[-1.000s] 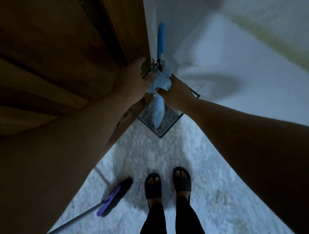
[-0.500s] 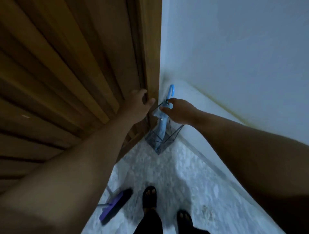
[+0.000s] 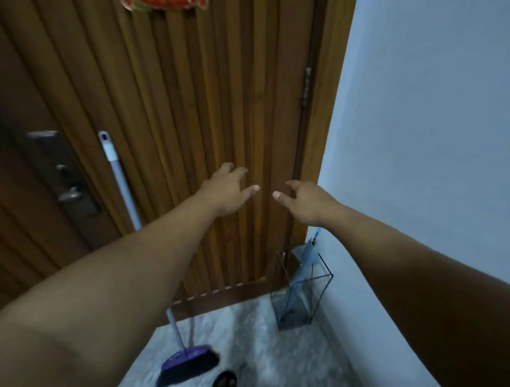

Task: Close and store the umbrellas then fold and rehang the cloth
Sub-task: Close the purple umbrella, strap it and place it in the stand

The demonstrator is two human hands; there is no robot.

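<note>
A closed light-blue umbrella (image 3: 304, 262) stands handle-up in a black wire stand (image 3: 320, 301) in the corner between the door and the wall. My left hand (image 3: 229, 190) and my right hand (image 3: 306, 200) are both raised in front of the wooden door, well above the stand, fingers spread and holding nothing. A strip of red patterned cloth (image 3: 165, 3) hangs at the very top of the door, mostly cut off by the frame edge.
The slatted wooden door (image 3: 179, 96) fills the view ahead, with a metal lock plate (image 3: 62, 174) at left. A purple broom (image 3: 187, 364) leans on the door, its pole (image 3: 121, 182) rising up-left. The pale blue wall (image 3: 427, 138) is at right. Speckled floor lies below.
My right hand has let go of the umbrella, which now stands in the wire stand. Both hands have lifted up in front of the door, and my view has tilted upward.
</note>
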